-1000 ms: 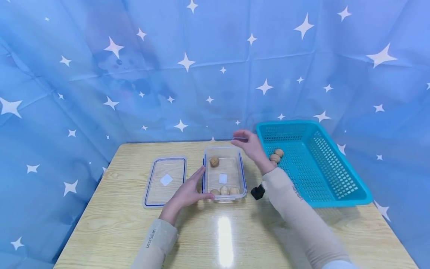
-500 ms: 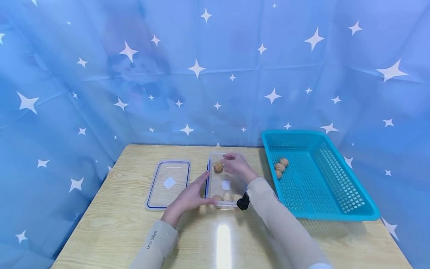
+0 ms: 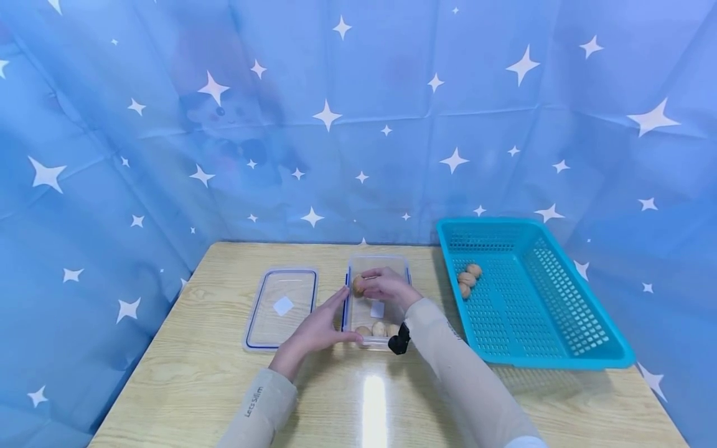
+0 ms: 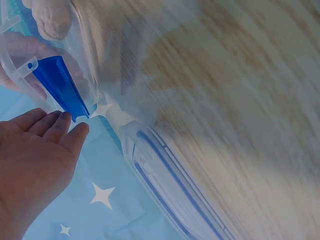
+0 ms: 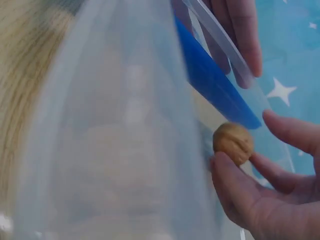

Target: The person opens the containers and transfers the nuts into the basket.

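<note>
Now my right hand (image 3: 389, 287) reaches inside the clear container (image 3: 378, 264) at table centre, thumb and fingertips (image 5: 227, 172) pinching 1 walnut (image 3: 358, 285) near the container's left wall. From the right wrist view I see the nut held between thumb and 2 fingers. My left hand (image 3: 316, 326) lies flat against the container's left side, fingers straight and pressed together, tips by the blue latch (image 4: 60, 90). 3 more walnuts (image 3: 378, 328) sit along the container's near edge. Clear lid (image 3: 282, 306) lies flat on the wooden table (image 3: 185, 373), just left of the container. Teal basket (image 3: 566, 348) stands to the right, apart from it, holding 3 walnuts (image 3: 468, 279).
</note>
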{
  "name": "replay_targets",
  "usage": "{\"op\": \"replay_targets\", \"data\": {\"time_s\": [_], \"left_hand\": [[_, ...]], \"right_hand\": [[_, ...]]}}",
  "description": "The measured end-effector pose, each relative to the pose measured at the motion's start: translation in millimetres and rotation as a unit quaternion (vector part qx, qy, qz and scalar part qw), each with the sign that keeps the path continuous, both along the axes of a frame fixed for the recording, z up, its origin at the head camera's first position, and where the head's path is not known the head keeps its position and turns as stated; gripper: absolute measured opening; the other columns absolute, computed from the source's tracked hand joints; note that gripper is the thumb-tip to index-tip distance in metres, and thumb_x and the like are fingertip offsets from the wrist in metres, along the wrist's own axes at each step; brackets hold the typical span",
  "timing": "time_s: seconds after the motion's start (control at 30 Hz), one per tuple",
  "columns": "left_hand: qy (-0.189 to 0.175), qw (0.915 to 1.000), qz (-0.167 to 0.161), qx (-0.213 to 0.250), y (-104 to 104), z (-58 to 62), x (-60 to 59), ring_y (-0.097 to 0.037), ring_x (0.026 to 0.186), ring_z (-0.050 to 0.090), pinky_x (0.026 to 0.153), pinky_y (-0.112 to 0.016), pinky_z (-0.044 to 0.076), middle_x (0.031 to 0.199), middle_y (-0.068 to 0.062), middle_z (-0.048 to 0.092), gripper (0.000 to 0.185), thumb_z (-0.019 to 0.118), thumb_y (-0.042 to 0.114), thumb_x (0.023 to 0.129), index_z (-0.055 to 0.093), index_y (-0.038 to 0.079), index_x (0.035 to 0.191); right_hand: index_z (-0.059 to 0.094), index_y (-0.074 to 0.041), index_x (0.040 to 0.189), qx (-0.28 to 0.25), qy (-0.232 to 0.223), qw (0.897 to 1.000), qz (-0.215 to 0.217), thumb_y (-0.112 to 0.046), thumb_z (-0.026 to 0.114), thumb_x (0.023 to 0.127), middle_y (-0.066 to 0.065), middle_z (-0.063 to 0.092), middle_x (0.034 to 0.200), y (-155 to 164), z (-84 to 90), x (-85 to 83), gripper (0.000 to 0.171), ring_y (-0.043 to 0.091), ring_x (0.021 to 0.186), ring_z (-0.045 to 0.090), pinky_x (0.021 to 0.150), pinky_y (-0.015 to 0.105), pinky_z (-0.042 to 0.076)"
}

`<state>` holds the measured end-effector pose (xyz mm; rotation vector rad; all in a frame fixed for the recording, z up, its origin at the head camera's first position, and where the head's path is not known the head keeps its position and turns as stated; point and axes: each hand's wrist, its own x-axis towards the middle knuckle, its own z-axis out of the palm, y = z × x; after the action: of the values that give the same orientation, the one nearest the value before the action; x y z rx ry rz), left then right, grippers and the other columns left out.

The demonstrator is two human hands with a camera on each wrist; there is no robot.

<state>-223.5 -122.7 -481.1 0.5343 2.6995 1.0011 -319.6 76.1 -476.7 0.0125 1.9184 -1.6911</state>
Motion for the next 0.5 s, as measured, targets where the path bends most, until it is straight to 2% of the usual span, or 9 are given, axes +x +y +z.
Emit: {"op": "replay_targets", "data": {"time_s": [0.13,0.27,0.37,0.5], "left_hand": [[0.000,1.0000,0.002,-0.002,-0.4,-2.6,0.1,-0.037,0.150,0.028,0.122,-0.055,0.030,0.168,-0.010,0.017,0.114,0.078,0.058,0.075,0.017,0.013,0.161],[0.004,1.0000,0.007,-0.005,-0.7,-2.0,0.1,-0.036,0.150,0.029,0.122,-0.055,0.030,0.168,-0.008,0.017,0.114,0.079,0.058,0.075,0.017,0.015,0.161],[0.005,1.0000,0.002,-0.003,-0.4,-1.3,0.2,-0.037,0.150,0.029,0.122,-0.055,0.030,0.168,-0.009,0.017,0.113,0.079,0.057,0.076,0.018,0.014,0.160],[0.008,1.0000,-0.003,-0.003,-0.1,-0.7,-1.1,-0.037,0.150,0.030,0.122,-0.055,0.031,0.167,-0.010,0.019,0.112,0.080,0.054,0.076,0.018,0.012,0.160]], "right_hand": [[0.041,0.010,0.144,-0.014,0.000,1.000,-0.005,0.000,0.061,0.096,0.031,0.055,0.138,-2.8,-5.1,1.0,0.054,0.039,0.128,0.058,0.112,0.044,0.048],[0.044,0.012,0.139,-0.024,0.022,0.999,-0.022,0.004,0.064,0.093,0.032,0.056,0.133,-8.1,-8.2,2.3,0.051,0.037,0.119,0.064,0.109,0.044,0.051],[0.049,0.010,0.136,-0.001,0.043,0.999,-0.034,0.004,0.067,0.091,0.030,0.057,0.132,-9.8,-6.4,3.9,0.049,0.031,0.108,0.068,0.104,0.043,0.055],[0.057,0.003,0.132,0.057,0.090,0.994,-0.036,0.000,0.071,0.088,0.027,0.059,0.130,-8.0,2.1,6.1,0.046,0.024,0.096,0.069,0.094,0.041,0.060]]}}
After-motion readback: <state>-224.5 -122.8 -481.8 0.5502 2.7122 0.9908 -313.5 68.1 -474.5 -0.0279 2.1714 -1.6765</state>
